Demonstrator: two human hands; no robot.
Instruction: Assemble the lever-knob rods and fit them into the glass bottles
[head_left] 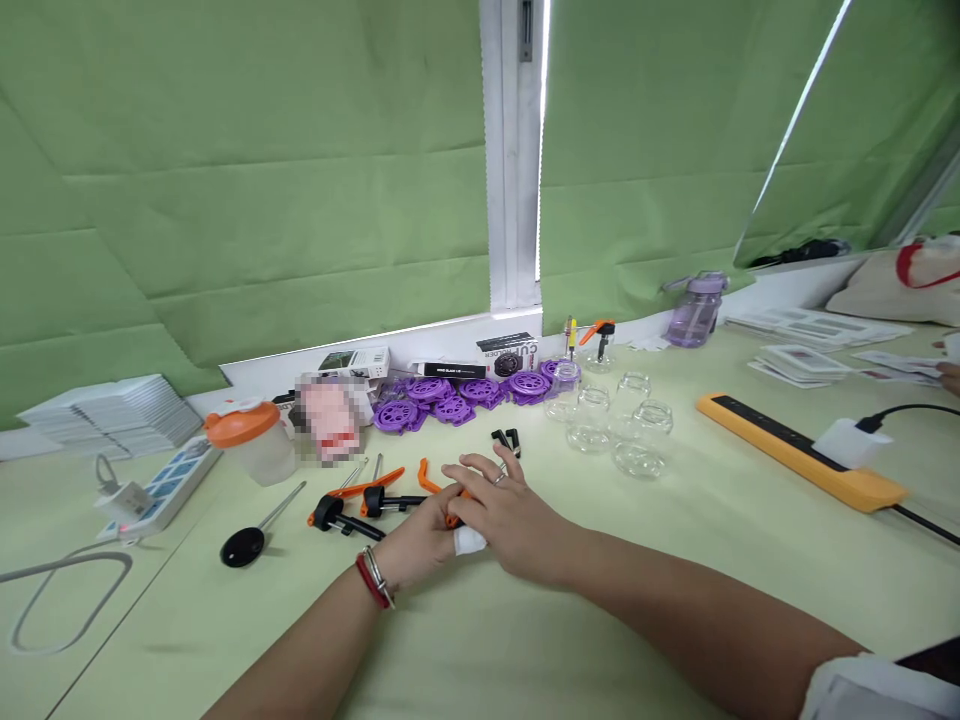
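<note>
My left hand (421, 540) and my right hand (510, 515) meet above the table in the centre, the right one partly over the left. Between them a bit of an orange part (452, 520) shows; most of it is hidden by the fingers. White tape wraps a digit where the hands touch. Just left of my left hand lie black pump heads (328, 513) with orange levers (382, 480). Small black nozzle pieces (507, 440) rest behind my right hand. A loose orange lever (425, 476) lies behind my left hand.
Purple plastic discs (454, 408) and boxes (510, 352) line the back. Clear glass jars (639, 455) stand right of centre, a yellow power strip (802, 450) beyond. An orange-lidded cup (259, 450), black disc with rod (242, 547) and white power strip (176, 490) are left. Another person's hand (951, 375) shows far right.
</note>
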